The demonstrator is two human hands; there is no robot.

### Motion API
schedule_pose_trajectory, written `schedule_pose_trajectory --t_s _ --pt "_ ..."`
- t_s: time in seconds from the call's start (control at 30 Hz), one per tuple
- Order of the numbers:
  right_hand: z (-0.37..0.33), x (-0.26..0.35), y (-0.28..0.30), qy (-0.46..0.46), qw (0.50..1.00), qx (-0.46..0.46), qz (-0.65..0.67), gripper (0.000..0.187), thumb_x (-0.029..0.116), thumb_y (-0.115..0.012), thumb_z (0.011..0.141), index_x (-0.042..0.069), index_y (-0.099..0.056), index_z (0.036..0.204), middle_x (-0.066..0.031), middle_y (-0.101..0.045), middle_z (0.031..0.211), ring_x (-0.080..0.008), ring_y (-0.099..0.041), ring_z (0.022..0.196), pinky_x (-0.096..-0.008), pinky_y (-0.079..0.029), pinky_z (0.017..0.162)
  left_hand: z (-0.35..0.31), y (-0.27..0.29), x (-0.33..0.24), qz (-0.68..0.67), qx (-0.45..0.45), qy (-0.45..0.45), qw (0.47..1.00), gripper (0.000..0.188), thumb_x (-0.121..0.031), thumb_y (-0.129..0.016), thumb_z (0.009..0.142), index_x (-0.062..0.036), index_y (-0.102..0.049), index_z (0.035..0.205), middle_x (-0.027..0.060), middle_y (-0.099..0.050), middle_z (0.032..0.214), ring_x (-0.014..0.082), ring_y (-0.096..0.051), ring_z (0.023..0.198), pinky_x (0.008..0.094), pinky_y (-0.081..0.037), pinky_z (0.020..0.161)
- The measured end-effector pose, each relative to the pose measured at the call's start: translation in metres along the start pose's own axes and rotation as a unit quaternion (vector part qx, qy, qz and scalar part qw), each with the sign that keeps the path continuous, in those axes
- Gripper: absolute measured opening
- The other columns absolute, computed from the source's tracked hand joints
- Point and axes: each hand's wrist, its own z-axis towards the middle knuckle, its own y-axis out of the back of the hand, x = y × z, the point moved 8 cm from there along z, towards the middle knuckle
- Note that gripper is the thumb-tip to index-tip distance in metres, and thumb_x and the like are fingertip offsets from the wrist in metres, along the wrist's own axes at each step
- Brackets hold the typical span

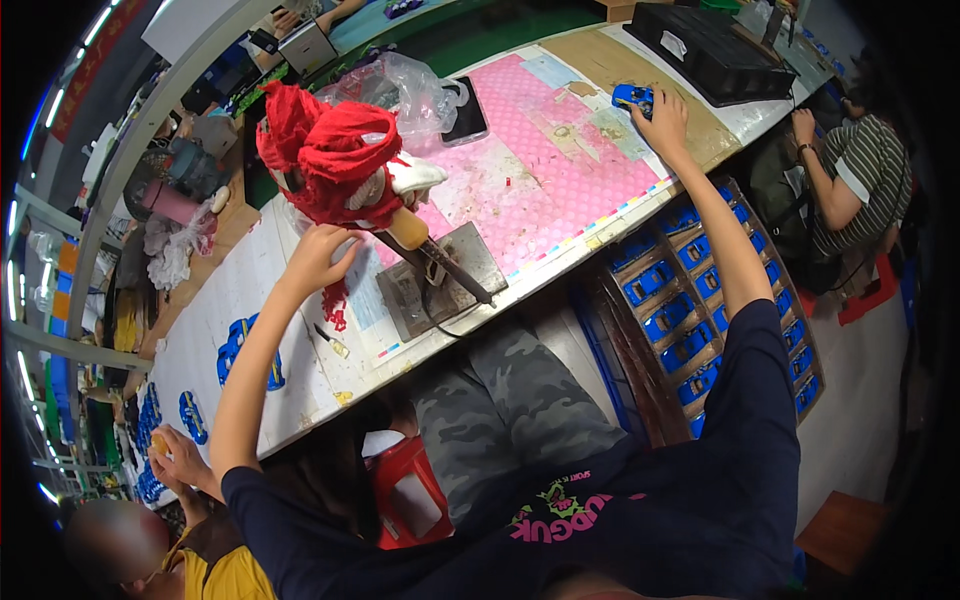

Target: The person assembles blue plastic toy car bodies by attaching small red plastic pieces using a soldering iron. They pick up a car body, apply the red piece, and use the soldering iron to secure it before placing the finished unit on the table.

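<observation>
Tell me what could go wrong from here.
Your left hand is right by the red cloth; a careless move could tug it or knock the long dark rod near it, which slants toward the near edge of the table.
Your right hand has the blue toy car at arm's length, so a loose grip might drop it.
Your right forearm overlaps the tray of blue cars in view; it might brush them.

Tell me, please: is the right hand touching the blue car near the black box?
Touching. The head view shows the right hand with its thumb and fingers against the blue car, no gap between them.
</observation>
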Motion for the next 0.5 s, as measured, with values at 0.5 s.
schedule_pose_trajectory --t_s 0.5 --pt "0.001 0.004 0.003 -0.015 1.0 0.008 0.009 0.053 0.039 -0.056 0.072 0.002 -0.049 0.109 -0.0147 -0.051 0.098 -0.0294 -0.046 0.096 -0.039 -0.031 0.086 0.165 -0.052 -0.078 -0.182 -0.059 -0.224 0.956 0.016 -0.01 -0.059 0.073 -0.0049 -0.063 0.088 0.0092 -0.057 0.085 0.0237 -0.053 0.082 0.0311 -0.041 0.073"
